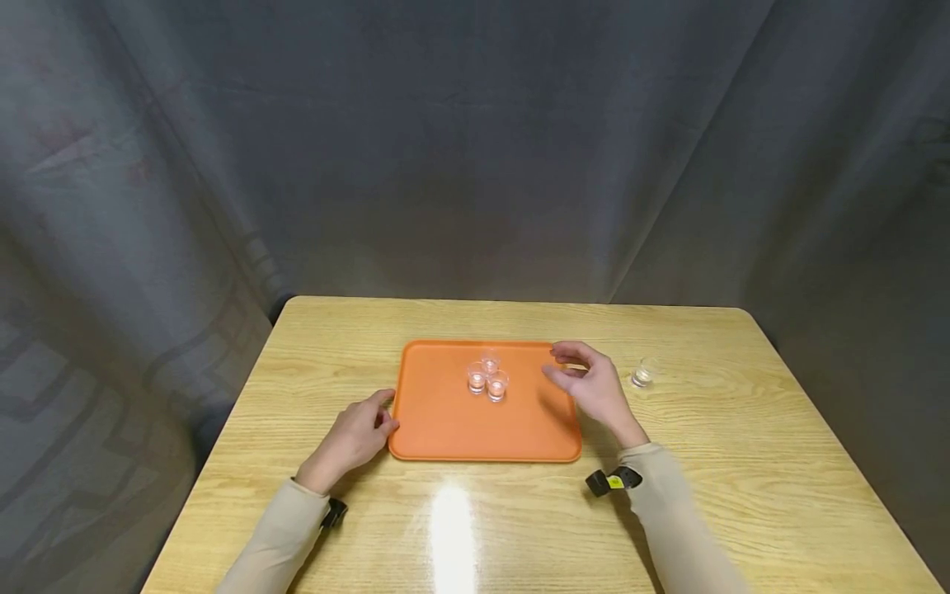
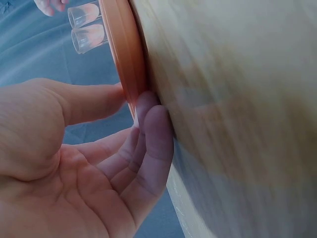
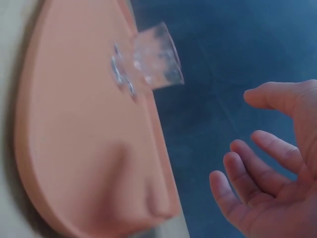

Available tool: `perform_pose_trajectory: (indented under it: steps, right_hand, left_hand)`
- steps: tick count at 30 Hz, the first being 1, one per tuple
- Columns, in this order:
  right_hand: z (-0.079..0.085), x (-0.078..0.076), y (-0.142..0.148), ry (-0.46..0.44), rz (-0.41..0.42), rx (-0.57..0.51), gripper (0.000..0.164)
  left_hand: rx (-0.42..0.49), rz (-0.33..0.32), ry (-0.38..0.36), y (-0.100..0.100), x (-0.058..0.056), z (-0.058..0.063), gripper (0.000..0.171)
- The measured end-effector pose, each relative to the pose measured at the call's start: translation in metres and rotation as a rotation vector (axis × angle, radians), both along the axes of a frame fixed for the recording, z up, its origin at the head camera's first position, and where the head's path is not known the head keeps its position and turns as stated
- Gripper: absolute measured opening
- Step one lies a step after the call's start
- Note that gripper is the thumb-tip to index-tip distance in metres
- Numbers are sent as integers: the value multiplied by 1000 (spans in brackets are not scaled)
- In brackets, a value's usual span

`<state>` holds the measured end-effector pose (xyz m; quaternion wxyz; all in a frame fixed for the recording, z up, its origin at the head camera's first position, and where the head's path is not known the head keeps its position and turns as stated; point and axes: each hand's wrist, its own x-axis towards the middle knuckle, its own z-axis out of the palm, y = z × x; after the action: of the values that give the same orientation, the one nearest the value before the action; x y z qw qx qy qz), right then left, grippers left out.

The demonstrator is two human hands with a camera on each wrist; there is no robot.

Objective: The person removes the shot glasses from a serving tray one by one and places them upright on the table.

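- Tray: one orange tray [image 1: 445, 421] lies flat at the centre of the worktop [image 1: 742, 462].
- Glasses on tray: three small clear glasses [image 1: 487, 379] stand upright in a tight cluster, toward 12 o'clock from the tray's centre. They appear to touch one another.
- Glass off tray: one more clear glass [image 1: 644, 374] stands alone on the worktop at 3 o'clock of the tray, well apart from its rim.
- Count: four glasses in all, one tray, two hands.
- Left hand [image 1: 356, 437]: rests at the tray's 9 o'clock edge. The fingers [image 2: 148, 124] lie relaxed and straight, fingertips touching the rim; nothing is grasped.
- Right hand [image 1: 590, 384]: hovers over the tray's 3 o'clock edge, between the cluster and the lone glass. Its fingers are released, loosely spread, holding nothing.
- Progress, as a judgement: three of four glasses are on the tray; the fourth remains outside it.
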<state>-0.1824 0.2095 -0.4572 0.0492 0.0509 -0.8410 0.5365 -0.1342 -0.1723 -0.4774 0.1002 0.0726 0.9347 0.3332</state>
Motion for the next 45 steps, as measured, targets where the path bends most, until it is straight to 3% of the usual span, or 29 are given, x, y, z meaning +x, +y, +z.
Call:
perform_pose_trajectory:
  steps: [9,23,45]
  right_hand:
    - [-14,2,-27,-58,70,-14,44]
    - [-20,5,-53,-48,129,-31,42]
    - [-32,5,-66,-85,89,14,42]
  left_hand:
    - [3,-1,-4,0,0,0,56]
    - [17,-16,3,-1,-1,1,55]
    - [21,-3,-4,0,0,0,56]
